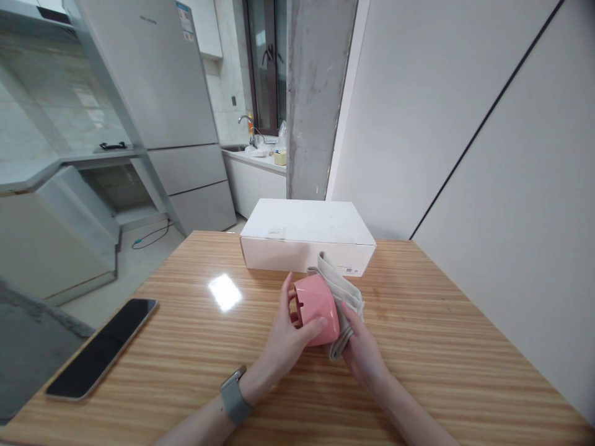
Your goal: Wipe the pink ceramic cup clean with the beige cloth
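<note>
My left hand (290, 331) grips a glossy pink plastic container (318, 306), thumb on its near face and fingers at its open left end. The container is tilted on its side, and a small notch shows at its rim. In my right hand (362, 347) is a folded grey cloth (341, 291), pressed against the right side of the container. Some of the right fingers are hidden behind the cloth. Both hands are above the middle of the wooden table, just in front of a white box.
The white box (307, 223) stands at the table's far edge. A black phone (105, 347) lies at the left edge of the wood-grain table (441, 347). A white wall rises on the right; beyond are a fridge (149, 80) and a sink counter (255, 179).
</note>
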{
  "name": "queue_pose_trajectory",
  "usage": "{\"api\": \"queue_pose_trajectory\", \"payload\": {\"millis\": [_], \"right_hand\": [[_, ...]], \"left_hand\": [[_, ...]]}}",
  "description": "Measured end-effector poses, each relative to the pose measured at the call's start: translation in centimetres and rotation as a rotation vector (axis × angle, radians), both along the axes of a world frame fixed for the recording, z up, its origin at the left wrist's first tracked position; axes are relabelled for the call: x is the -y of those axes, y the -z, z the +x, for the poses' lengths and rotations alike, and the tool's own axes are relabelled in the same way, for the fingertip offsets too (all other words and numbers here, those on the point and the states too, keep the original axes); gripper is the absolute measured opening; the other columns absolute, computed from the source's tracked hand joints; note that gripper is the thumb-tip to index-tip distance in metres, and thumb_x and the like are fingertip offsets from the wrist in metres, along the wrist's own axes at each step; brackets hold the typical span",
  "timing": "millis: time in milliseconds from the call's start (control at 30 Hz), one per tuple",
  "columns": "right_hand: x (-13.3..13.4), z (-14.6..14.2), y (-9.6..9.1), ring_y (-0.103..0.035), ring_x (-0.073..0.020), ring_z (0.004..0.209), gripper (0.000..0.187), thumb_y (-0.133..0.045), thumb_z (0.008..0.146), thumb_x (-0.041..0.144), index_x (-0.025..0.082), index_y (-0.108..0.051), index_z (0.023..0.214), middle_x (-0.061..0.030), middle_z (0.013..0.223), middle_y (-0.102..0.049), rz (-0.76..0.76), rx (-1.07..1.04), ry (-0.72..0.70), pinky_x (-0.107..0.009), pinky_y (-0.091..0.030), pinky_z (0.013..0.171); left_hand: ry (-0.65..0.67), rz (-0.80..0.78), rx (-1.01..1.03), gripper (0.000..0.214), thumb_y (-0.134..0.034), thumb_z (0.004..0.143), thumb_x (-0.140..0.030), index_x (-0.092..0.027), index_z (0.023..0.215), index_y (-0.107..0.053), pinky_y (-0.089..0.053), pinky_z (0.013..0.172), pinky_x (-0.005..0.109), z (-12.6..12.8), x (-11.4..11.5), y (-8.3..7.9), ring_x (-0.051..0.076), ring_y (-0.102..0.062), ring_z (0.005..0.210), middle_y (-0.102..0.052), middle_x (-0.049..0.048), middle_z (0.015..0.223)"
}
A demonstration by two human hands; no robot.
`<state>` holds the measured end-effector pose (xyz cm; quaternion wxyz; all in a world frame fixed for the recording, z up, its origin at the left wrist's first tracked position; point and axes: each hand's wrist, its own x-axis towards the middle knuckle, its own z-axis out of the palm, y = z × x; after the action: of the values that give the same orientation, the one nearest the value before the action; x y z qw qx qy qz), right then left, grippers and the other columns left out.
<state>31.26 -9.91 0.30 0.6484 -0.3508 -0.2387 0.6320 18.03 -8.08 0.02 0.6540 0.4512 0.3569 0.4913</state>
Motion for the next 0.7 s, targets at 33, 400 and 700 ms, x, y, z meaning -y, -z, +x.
{"api": "queue_pose_trajectory", "payload": {"millis": [33, 400, 700], "right_hand": [[-0.1, 0.1, -0.2, -0.067, -0.0303, 0.111, 0.038, -0.078, 0.069, 0.047, 0.021, -0.077, 0.097, -0.0055, 0.104, -0.078, -0.027, -0.019, -0.016, -0.04, -0.056, 0.093], [-0.3, 0.7, -0.6, -0.067, -0.0291, 0.113, 0.03, -0.075, 0.073, 0.044, 0.021, -0.076, 0.092, -0.0036, 0.094, -0.08, -0.13, -0.117, 0.01, -0.04, -0.051, 0.101], [0.1, 0.6, -1.1, -0.062, -0.0306, 0.121, 0.038, -0.073, 0.075, 0.049, 0.02, -0.076, 0.1, -0.0069, 0.104, -0.079, -0.148, -0.154, -0.099, -0.045, -0.045, 0.107]], "left_hand": [[0.037, 0.005, 0.003, 0.118, -0.084, 0.063, -0.029, -0.031, 0.154, -0.008, -0.056, 0.084, 0.035, -0.1, 0.1, -0.3, 0.024, -0.063, 0.104, -0.043, 0.0143, 0.145], [0.034, 0.264, -0.257, 0.102, -0.089, 0.053, -0.02, -0.027, 0.143, -0.042, -0.043, 0.106, 0.045, -0.7, 0.0, -2.4, 0.035, -0.047, 0.129, -0.044, 0.0131, 0.144], [-0.047, 0.255, -0.28, 0.104, -0.09, 0.052, -0.024, -0.026, 0.143, -0.039, -0.038, 0.11, 0.047, -0.8, 0.2, -2.0, 0.033, -0.042, 0.132, -0.042, 0.0124, 0.142]]}}
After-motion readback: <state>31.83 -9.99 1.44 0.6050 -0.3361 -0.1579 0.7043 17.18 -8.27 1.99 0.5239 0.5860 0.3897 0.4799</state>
